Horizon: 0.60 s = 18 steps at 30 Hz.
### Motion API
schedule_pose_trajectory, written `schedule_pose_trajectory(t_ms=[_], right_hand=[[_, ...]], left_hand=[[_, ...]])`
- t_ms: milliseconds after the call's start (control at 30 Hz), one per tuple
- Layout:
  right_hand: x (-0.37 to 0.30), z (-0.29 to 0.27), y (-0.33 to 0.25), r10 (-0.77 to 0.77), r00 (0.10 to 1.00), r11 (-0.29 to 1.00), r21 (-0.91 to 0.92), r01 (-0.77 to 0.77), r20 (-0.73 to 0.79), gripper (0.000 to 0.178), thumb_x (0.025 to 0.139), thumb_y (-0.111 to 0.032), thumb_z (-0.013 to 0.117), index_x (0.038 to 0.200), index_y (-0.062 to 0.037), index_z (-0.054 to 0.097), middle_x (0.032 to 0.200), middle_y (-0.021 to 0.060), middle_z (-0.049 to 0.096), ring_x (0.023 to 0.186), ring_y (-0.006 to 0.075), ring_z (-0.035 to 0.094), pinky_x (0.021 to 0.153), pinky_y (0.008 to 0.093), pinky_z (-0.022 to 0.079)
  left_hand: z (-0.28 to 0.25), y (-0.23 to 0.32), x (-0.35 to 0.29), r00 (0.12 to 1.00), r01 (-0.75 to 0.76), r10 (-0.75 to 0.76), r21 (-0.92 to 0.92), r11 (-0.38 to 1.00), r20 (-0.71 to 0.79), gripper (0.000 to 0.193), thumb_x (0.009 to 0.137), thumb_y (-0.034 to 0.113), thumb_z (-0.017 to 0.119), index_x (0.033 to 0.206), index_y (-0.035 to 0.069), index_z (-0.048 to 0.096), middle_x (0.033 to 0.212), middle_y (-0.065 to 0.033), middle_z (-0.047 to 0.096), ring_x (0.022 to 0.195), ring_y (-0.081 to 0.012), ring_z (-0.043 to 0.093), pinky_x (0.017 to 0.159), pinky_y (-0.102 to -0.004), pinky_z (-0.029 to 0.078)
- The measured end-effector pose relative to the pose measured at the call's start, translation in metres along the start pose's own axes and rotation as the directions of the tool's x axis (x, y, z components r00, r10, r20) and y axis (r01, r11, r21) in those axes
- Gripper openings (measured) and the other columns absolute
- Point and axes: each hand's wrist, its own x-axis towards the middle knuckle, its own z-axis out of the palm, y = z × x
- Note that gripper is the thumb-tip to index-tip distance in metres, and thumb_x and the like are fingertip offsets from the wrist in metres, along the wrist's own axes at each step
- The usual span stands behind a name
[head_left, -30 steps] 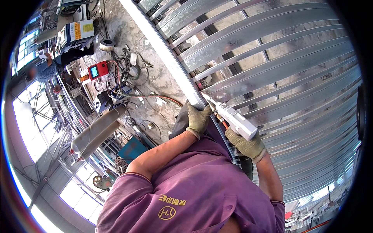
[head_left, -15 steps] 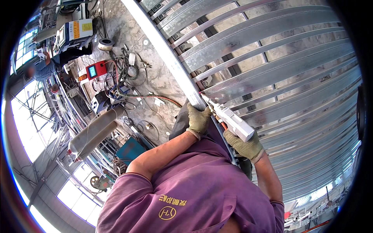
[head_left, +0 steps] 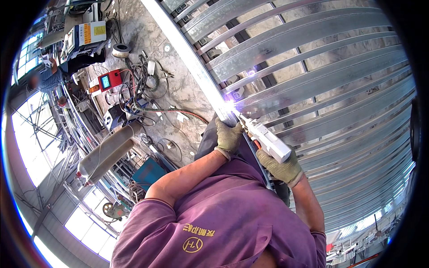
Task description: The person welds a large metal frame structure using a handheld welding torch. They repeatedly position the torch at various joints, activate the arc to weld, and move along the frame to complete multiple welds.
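Observation:
My right hand (head_left: 281, 166), in a greenish work glove, is closed on the rear of a white handheld welding gun (head_left: 269, 139). The gun's slim nozzle points up and left to the joint where a flat metal slat (head_left: 290, 91) meets the long edge rail (head_left: 190, 56). A bright violet-white arc (head_left: 229, 105) burns at that joint and hides it. My left hand (head_left: 228, 137), gloved alike, is wrapped round the rail just below the arc, beside the gun's front end.
Many parallel metal slats fill the right side. On the floor at left lie tangled cables (head_left: 152, 80), a red box with a screen (head_left: 110, 81), a wire spool (head_left: 121, 50), gas cylinders (head_left: 107, 154) and a teal box (head_left: 150, 173). Another person (head_left: 49, 78) is at the far left.
A bright arc has lit at the gun's tip, with glare on the rail and slats nearby. Both hands and the gun have stayed in nearly the same place.

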Motion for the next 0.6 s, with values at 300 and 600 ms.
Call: schedule_pose_trajectory(t_ms=[300, 600], right_hand=[[-0.001, 0.0, -0.005, -0.005, 1.0, 0.999, -0.038, 0.005, 0.007, 0.036, 0.088, -0.02, 0.085, 0.119, -0.0042, 0.075, 0.105, 0.0115, 0.079, 0.096, 0.0233, 0.079, 0.083, 0.0351, 0.063], [-0.002, -0.001, -0.007, 0.001, 1.0, 0.999, -0.053, -0.001, 0.001, 0.036, 0.088, -0.019, 0.085, 0.119, -0.0044, 0.075, 0.104, 0.0115, 0.08, 0.096, 0.024, 0.079, 0.082, 0.0353, 0.063]], left_hand=[[0.002, -0.013, 0.005, 1.0, 0.006, -0.006, -0.016, 1.0, 0.007, 0.08, 0.081, 0.036, 0.092, 0.132, -0.003, 0.044, 0.117, -0.0216, 0.072, 0.104, -0.0287, 0.073, 0.094, -0.0432, 0.058], [0.003, -0.02, 0.007, 1.0, -0.023, 0.023, -0.037, 0.999, 0.003, 0.081, 0.081, 0.038, 0.091, 0.132, -0.001, 0.043, 0.118, -0.0221, 0.071, 0.106, -0.0302, 0.072, 0.095, -0.0443, 0.057]])
